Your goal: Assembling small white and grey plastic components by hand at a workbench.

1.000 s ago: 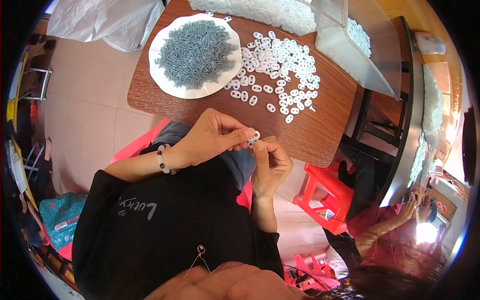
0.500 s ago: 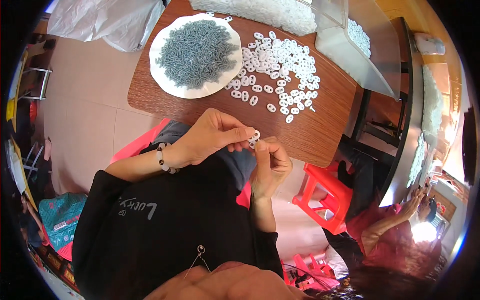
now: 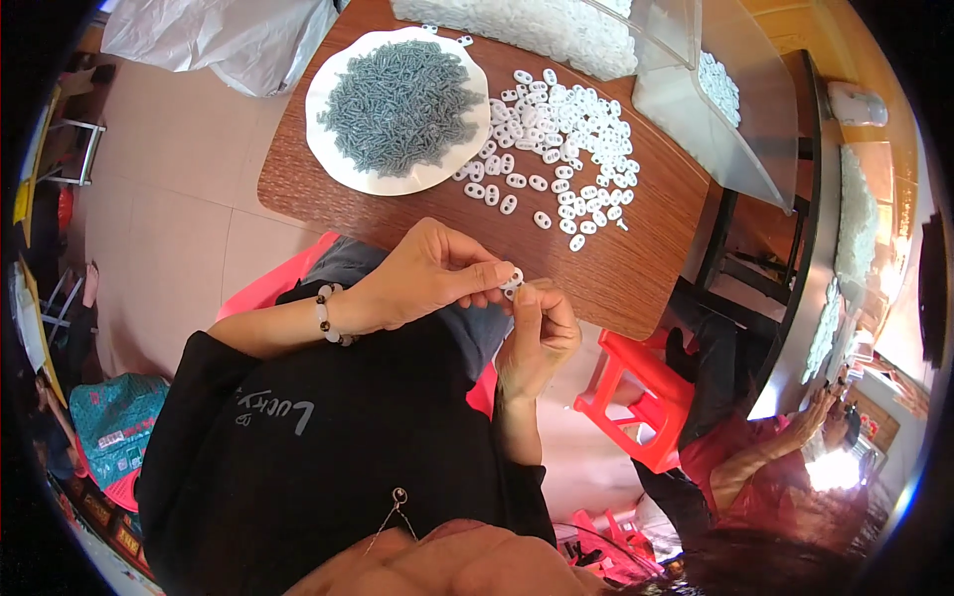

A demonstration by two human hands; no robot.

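My left hand [image 3: 437, 270] and my right hand [image 3: 540, 333] meet just in front of the table's near edge. Between their thumbs and fingertips is a small white oval plastic piece with two holes [image 3: 513, 282]; both hands pinch it. Fingertips cover part of it, so I cannot tell whether a second piece or a small screw is with it. Many matching white pieces [image 3: 542, 119] lie loose on the brown table [image 3: 397, 221]. Left of them, a white scalloped plate [image 3: 323, 149] bears a heap of small grey screw-like parts [image 3: 397, 107].
Clear plastic bins [image 3: 711, 129] with white pieces stand at the table's far side. A white plastic bag [image 3: 219, 40] is at the far left. Right of me are a red stool [image 3: 641, 397] and another person [image 3: 760, 467] seated at a dark table.
The white piece has turned a little in my fingertips, and my fingers now cover more of it. The whole view has shifted slightly.
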